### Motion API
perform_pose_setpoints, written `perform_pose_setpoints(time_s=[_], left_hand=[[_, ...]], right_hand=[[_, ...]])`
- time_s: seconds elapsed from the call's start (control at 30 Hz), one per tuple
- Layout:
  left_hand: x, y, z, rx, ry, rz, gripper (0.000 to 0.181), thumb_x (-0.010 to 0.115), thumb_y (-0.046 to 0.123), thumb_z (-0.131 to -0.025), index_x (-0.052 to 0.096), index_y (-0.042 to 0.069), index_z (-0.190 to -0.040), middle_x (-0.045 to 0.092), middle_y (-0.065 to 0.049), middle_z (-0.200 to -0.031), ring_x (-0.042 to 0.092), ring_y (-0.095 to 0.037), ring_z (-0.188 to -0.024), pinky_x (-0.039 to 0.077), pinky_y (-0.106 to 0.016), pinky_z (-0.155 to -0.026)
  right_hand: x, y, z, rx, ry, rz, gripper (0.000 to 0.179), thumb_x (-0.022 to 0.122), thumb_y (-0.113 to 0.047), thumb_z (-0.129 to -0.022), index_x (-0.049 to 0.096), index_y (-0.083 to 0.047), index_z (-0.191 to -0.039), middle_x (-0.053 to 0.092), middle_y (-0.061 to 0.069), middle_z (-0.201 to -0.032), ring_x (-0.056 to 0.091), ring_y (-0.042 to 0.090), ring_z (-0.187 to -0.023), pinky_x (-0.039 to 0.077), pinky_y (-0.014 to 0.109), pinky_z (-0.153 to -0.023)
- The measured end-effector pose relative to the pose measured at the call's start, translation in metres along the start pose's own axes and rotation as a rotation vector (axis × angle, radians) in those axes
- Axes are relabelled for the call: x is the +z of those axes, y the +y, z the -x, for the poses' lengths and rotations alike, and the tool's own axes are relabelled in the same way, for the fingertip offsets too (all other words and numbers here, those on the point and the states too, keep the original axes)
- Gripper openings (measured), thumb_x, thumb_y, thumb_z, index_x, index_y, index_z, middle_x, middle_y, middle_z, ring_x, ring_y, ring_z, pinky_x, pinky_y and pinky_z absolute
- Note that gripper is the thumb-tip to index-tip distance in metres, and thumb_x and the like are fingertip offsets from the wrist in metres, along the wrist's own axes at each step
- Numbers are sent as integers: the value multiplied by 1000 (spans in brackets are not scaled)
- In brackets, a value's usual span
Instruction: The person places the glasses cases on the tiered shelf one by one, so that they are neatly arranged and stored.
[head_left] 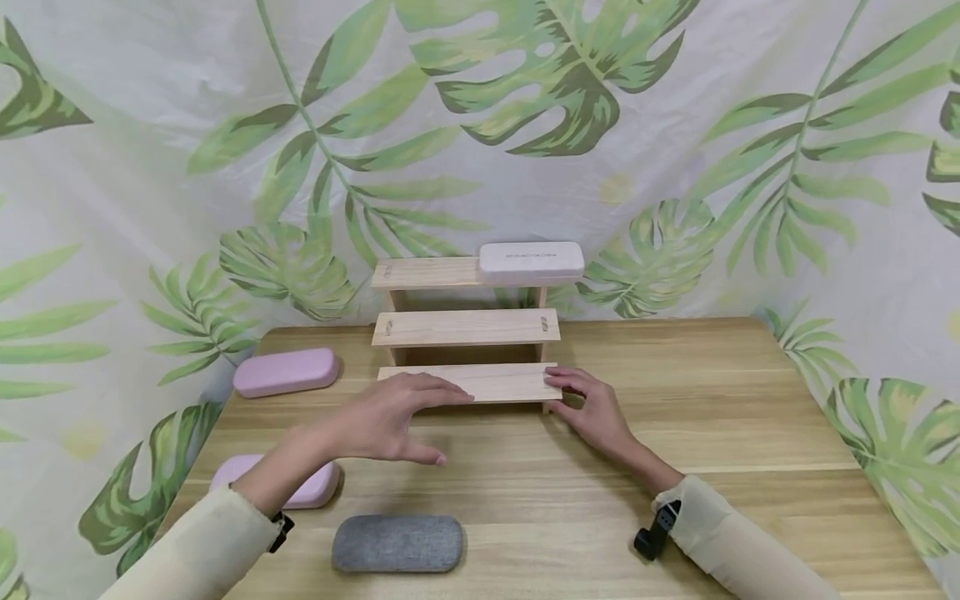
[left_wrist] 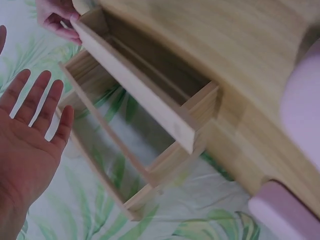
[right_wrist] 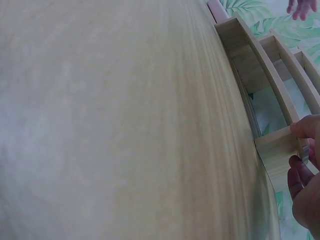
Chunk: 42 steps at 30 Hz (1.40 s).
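A three-step wooden shelf (head_left: 465,327) stands at the back of the table. My right hand (head_left: 596,412) grips the right end of its lowest step; in the right wrist view the thumb (right_wrist: 306,127) lies on the front edge and the fingers curl at the board's end. My left hand (head_left: 397,417) hovers in front of the step's left part, fingers straight and thumb spread, holding nothing. The left wrist view shows its palm (left_wrist: 25,155) apart from the shelf. On the top step's right side lies a white glasses case (head_left: 531,262).
Two pink glasses cases lie on the left of the table, one farther back (head_left: 287,372) and one (head_left: 318,485) partly hidden by my left forearm. A grey fabric glasses case (head_left: 397,543) is near the front. A leaf-patterned cloth (head_left: 675,167) hangs behind the wooden table (head_left: 712,400).
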<state>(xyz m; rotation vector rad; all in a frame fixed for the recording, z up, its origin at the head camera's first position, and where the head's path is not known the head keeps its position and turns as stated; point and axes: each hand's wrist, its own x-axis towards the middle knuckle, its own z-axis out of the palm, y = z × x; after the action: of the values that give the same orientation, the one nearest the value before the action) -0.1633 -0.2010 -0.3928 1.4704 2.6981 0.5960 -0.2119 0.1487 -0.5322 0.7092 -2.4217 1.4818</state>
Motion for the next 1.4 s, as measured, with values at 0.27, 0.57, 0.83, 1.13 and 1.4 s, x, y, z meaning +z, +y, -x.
perform_pose_setpoints(time_s=[0.27, 0.57, 0.83, 1.13, 1.4], left_hand=[[17, 0, 17, -52, -43, 38, 78, 89, 50, -82, 63, 16, -147, 66, -3, -143, 63, -27, -130, 51, -51, -107], [35, -3, 36, -53, -17, 26, 77, 89, 52, -82, 63, 19, -147, 67, -1, -143, 65, -26, -127, 55, -53, -100], [47, -1, 57, -115, -33, 62, 79, 92, 50, -79, 63, 20, -146, 64, 3, -144, 63, -23, -129, 55, -50, -99], [57, 2, 79, -118, -4, 63, 80, 90, 55, -79, 64, 19, -146, 67, 3, -142, 66, -22, -126, 56, -50, -98], [67, 3, 92, -141, -46, 106, 87, 87, 64, -78, 62, 20, -148, 64, 2, -146, 64, -23, -128, 56, -50, -99]], right_hand=[[-1, 1, 1, 0, 8, -20, 39, 86, 4, -84, 77, 1, -121, 71, 15, -135, 64, 35, -131, 56, 47, -100], [1, 0, 2, -3, 21, -38, 38, 86, 6, -83, 76, 6, -120, 70, 21, -135, 62, 40, -132, 54, 51, -100], [3, 0, 0, 15, 8, -26, 38, 86, 4, -83, 79, -2, -120, 72, 11, -135, 63, 32, -132, 56, 44, -101], [5, 2, 0, 34, 11, -77, 37, 86, 6, -83, 78, 2, -119, 71, 16, -135, 63, 36, -132, 56, 48, -100], [5, 2, -1, 78, 11, -65, 38, 81, 16, -82, 74, 12, -119, 68, 25, -135, 60, 43, -133, 53, 51, -101]])
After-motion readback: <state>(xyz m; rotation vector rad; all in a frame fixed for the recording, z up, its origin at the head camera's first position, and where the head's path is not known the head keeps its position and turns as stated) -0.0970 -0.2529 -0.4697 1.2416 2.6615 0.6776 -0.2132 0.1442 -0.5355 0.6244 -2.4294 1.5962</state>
